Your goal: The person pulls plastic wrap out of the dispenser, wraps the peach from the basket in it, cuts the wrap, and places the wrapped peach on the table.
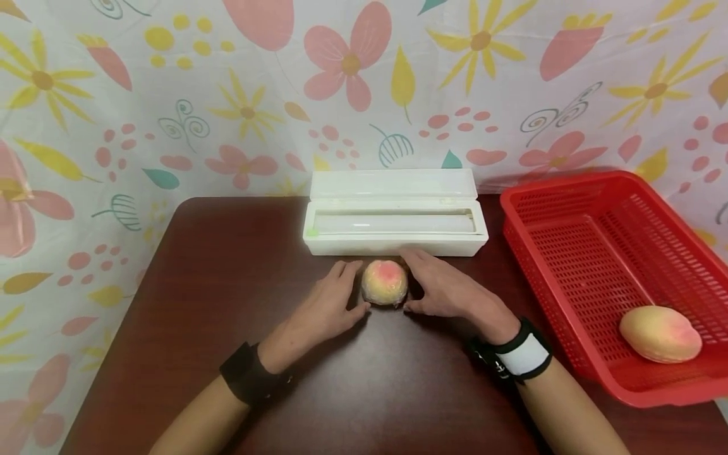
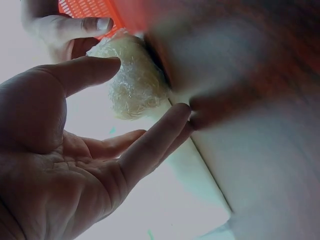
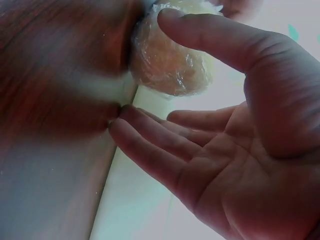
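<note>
A yellow-pink peach (image 1: 384, 282) wrapped in clear cling film sits on the dark table (image 1: 364, 392), between both hands. On its left is my left hand (image 1: 325, 299), fingers relaxed and spread around that side. My right hand (image 1: 449, 287) mirrors it on the other side, thumb toward me and fingers pointing at the white box. Crinkled film covers the peach (image 2: 132, 75) in the left wrist view and also the peach (image 3: 170, 55) in the right wrist view. Both palms show bare, with gaps between the fingers and thumbs.
Behind the peach stands a white cling film box (image 1: 396, 245), lid up, with a film roll (image 1: 392, 223) inside. At the right, a red plastic basket (image 1: 560, 303) holds an unwrapped peach (image 1: 660, 333). A flower-patterned sheet (image 1: 239, 114) hangs behind the table.
</note>
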{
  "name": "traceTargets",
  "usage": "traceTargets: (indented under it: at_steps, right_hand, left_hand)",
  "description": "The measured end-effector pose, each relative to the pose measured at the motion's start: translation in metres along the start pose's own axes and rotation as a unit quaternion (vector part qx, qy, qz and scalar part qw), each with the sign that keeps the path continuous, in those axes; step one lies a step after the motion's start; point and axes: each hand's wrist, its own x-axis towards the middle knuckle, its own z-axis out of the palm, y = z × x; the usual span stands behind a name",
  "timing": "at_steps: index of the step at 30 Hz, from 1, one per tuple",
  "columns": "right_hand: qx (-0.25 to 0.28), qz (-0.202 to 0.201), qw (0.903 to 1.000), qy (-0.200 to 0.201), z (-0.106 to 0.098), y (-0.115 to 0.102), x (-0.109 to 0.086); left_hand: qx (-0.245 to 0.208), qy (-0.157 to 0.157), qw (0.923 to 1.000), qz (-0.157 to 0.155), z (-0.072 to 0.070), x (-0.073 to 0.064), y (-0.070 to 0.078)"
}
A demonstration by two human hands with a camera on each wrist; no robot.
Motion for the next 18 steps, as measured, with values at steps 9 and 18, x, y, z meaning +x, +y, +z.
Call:
traceTargets:
  at_steps: [9, 18]
  right_hand:
    - [-0.053, -0.025, 0.9973, 0.043, 0.005, 0.0, -0.015]
    - [-0.099, -0.019, 0.9841, 0.146, 0.012, 0.005, -0.051]
  left_hand:
    - [0.021, 0.001, 0.9997, 0.01, -0.007, -0.006, -0.004]
    - [0.104, 0.091, 0.9895, 0.043, -0.014, -0.032, -0.021]
